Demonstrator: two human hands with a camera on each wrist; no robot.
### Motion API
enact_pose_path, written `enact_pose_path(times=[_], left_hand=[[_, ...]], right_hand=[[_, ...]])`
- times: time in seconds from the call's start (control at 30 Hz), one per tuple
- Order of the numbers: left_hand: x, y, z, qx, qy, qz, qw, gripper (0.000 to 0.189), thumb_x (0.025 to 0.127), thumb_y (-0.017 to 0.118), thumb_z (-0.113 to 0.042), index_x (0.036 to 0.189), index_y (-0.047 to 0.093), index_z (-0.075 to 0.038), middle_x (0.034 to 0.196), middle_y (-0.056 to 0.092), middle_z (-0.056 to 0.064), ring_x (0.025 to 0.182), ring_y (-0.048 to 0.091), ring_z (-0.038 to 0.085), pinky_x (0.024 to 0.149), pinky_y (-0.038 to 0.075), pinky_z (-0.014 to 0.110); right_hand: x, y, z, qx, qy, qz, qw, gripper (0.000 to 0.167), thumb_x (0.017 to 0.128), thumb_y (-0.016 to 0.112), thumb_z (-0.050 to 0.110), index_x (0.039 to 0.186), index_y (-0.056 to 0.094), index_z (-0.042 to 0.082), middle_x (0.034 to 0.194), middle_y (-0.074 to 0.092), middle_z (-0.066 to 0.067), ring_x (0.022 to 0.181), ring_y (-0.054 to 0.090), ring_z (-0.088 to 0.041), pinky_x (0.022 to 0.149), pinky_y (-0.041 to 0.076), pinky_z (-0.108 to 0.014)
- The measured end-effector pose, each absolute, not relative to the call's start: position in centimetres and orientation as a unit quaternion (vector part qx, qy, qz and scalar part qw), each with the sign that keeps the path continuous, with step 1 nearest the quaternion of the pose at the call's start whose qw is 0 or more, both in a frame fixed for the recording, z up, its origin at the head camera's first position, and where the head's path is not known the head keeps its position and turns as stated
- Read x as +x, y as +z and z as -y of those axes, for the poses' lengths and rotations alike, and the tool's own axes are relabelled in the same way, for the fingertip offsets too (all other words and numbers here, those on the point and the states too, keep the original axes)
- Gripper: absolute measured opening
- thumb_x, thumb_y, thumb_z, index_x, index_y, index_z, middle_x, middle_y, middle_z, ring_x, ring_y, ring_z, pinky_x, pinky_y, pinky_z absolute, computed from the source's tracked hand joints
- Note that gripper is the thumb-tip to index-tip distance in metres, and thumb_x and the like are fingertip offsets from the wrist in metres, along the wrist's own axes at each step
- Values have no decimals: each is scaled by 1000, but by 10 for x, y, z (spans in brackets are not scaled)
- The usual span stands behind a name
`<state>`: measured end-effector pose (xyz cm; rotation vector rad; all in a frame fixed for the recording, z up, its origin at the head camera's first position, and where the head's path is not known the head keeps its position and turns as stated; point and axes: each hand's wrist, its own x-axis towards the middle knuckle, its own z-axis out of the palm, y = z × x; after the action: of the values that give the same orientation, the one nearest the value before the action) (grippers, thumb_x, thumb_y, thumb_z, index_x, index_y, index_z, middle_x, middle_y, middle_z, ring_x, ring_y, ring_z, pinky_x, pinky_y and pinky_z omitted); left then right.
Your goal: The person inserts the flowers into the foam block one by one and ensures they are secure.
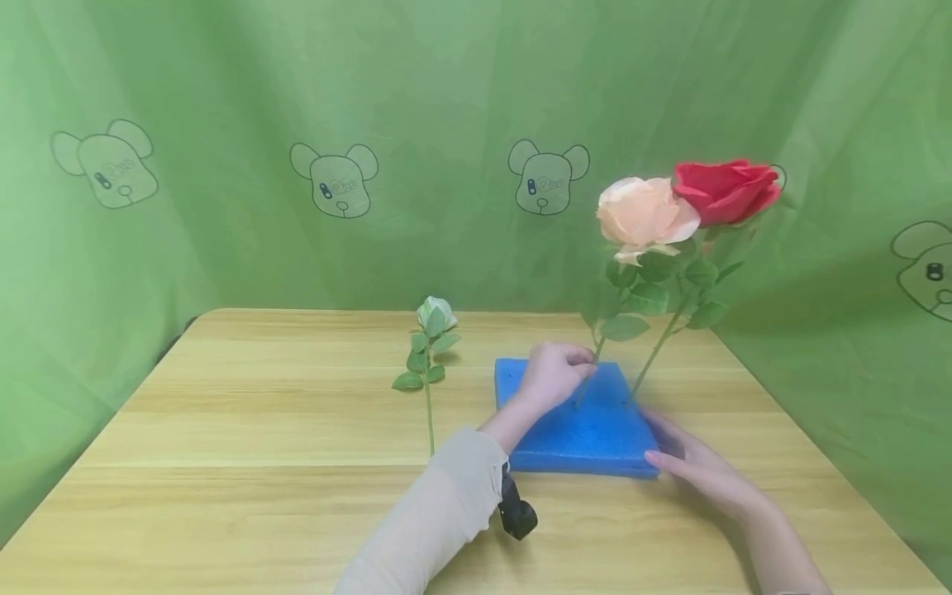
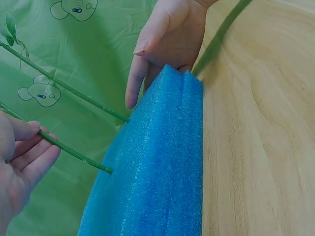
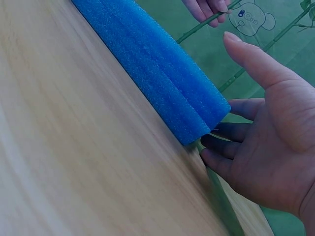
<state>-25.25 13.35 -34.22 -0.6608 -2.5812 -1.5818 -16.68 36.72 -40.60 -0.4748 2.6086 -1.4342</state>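
My left hand (image 1: 556,376) pinches the green stem of a pale pink artificial rose (image 1: 645,216) between thumb and fingers. The lower end of that stem (image 2: 81,158) enters the top of a blue foam block (image 1: 573,442). Beside it, a red rose (image 1: 727,192) stands tilted on its own stem (image 1: 658,351), also stuck in the foam. My right hand (image 3: 275,118) is at the block's right end; its extended fingers touch the foam's edge, and the thumb is held apart. In the left wrist view the right hand (image 2: 172,37) appears beyond the block's far end.
A white rose (image 1: 437,314) with green leaves lies on the wooden table (image 1: 260,430), left of the foam. A black strap (image 1: 516,506) hangs at the left wrist. Behind the table hangs a green curtain (image 1: 446,99) printed with bear heads.
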Motion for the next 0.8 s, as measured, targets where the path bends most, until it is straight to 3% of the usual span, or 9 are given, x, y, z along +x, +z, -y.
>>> enact_pose_path(times=[0.33,0.57,0.63,0.77,0.8], left_hand=[[-253,-344,-132,-220,-496,840,23,16,85,67,-14,100,73,-10,100,70,-1,96,63,10,82,49,19],[-252,-359,-133,-207,-514,832,-7,14,84,68,-11,96,73,-7,90,71,1,71,62,4,66,50,15],[-252,-360,-134,-202,-518,831,-12,14,83,68,-11,96,72,-7,89,71,1,69,61,4,64,50,15],[-251,-359,-134,-204,-512,834,-16,14,84,68,-11,96,72,-7,85,70,1,66,59,4,60,49,15],[-251,-359,-134,-204,-511,834,-18,14,84,68,-11,96,72,-7,84,70,0,65,59,4,59,49,15]], right_hand=[[-167,-405,-366,-162,-473,-864,61,63,95,50,10,144,15,-5,149,10,-28,132,5,-50,99,7,-70],[-167,-405,-366,-165,-480,-859,63,63,94,50,9,144,14,-6,149,10,-28,132,5,-49,99,6,-69],[-166,-405,-367,-164,-478,-860,64,63,95,50,10,144,14,-5,150,11,-27,133,5,-48,108,11,-54],[-167,-406,-367,-158,-483,-859,67,63,95,49,11,145,14,-4,150,10,-26,133,5,-47,109,11,-52],[-167,-406,-368,-154,-480,-861,68,63,95,49,12,145,14,-3,150,10,-25,134,5,-46,110,13,-47]])
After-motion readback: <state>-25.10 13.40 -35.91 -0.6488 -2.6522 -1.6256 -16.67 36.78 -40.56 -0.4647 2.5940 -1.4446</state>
